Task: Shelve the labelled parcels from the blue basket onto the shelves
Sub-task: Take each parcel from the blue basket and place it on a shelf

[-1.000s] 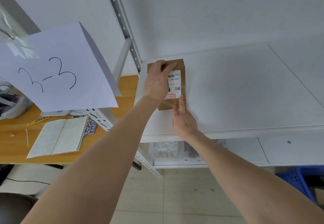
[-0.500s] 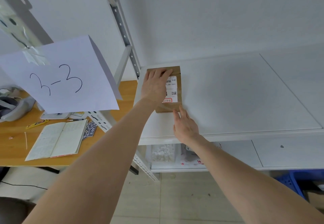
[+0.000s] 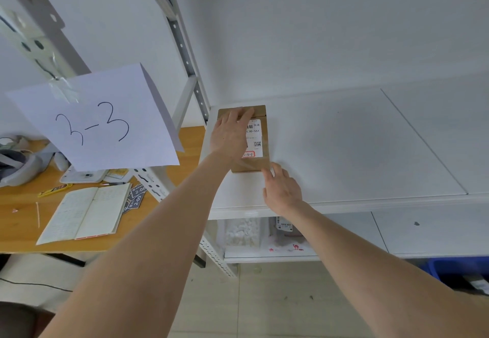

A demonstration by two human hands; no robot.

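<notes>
A brown cardboard parcel (image 3: 260,163) with a white label lies flat at the back left corner of the white shelf (image 3: 357,152). My left hand (image 3: 229,134) rests flat on top of the parcel, fingers straight, covering its left half. My right hand (image 3: 281,188) lies on the shelf with its fingertips touching the parcel's near right corner. A corner of the blue basket (image 3: 457,271) shows on the floor at the lower right.
A paper sign reading 3-3 (image 3: 98,123) hangs from the shelf post on the left. A wooden desk (image 3: 21,226) beside the shelf holds an open notebook (image 3: 84,213) and small items. The lower shelf (image 3: 264,254) holds bagged parcels.
The parcel has slid back toward the wall into the shelf's corner. My right hand has drawn back from under the label to the parcel's near corner.
</notes>
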